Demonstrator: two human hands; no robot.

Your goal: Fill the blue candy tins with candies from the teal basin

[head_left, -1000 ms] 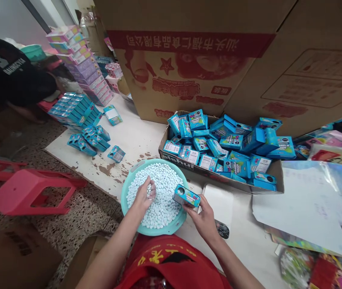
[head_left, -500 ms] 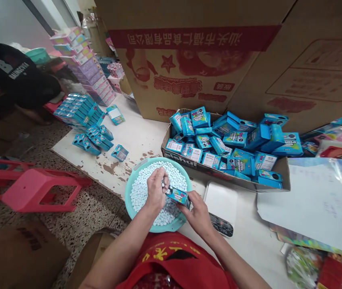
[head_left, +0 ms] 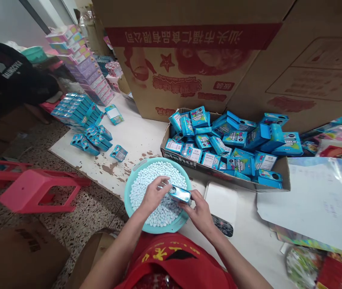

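In the head view, my right hand (head_left: 199,210) grips the near end of a small blue candy box (head_left: 180,194), held tilted over a round mint-green basin (head_left: 128,196). The box has a round hole at its left end, and its narrow side looks shiny. My left hand (head_left: 154,196) is at that holed end, its fingers bent and apart, fingertips close to or touching the box. Small pale blue-white candies (head_left: 147,176) fill the basin below both hands. Whether a candy sits between the left fingertips cannot be made out.
Right of the basin are a white scale (head_left: 220,198) and a carton (head_left: 201,165) heaped with blue boxes. Stacked blue boxes (head_left: 76,112) and a loose one (head_left: 118,153) are left. Large cardboard boxes (head_left: 189,84) stand behind. A red stool (head_left: 38,190) and another person (head_left: 14,76) are at left.
My left hand has opened from a closed fist over the box's hole, its fingers now spread. The candy box has turned in my right hand, from its printed face to a shiny side.
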